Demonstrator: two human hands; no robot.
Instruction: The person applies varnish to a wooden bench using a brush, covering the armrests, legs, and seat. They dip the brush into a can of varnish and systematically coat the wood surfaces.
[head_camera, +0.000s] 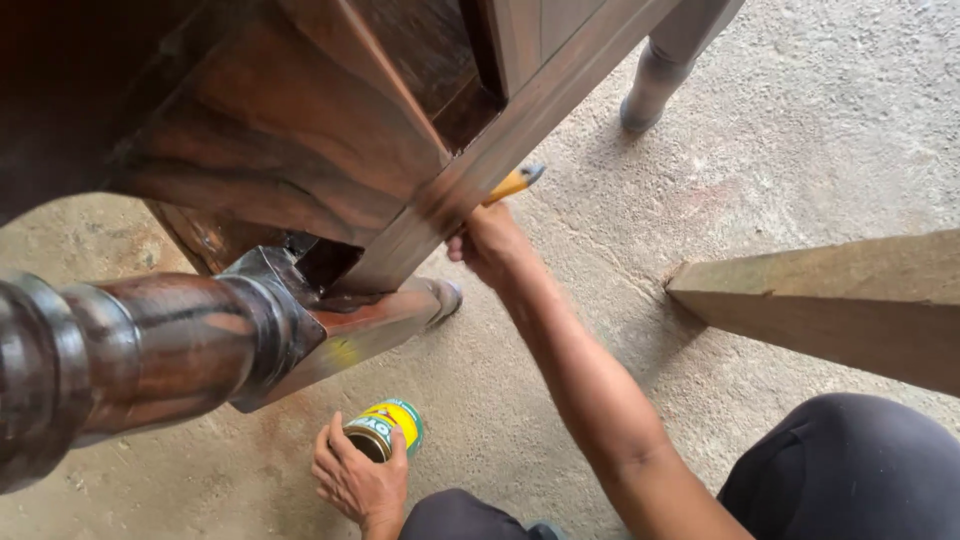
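Nearest the camera, at the bottom edge, a knee in dark grey cloth (850, 470) shows on the right. Just left of it, the left hand (358, 482) rests on the rough, pale grey concrete floor (800, 130) and wraps its fingers around a small round metal tin with a green and yellow label (385, 428). The tin stands on the floor with its top open, showing a dark inside.

From the lower right, the bare right forearm stretches upward across the middle. The right hand (490, 243) is clenched around a brush with a yellow handle (516, 183), whose dark-tipped end pokes out beyond the knuckles. The brush head is hidden behind a long, flat, dark brown wooden rail (520, 120) that the hand presses against.

That rail belongs to a glossy, dark-stained piece of wooden furniture (270, 130) filling the upper left. Its turned, rounded leg (130, 350) juts toward the camera, wet-looking and streaked reddish brown.

On the right, a pale, unfinished wooden plank (830, 300) lies across the floor. Farthest off, at the top, another turned leg, greyish (665, 70), stands on the concrete.
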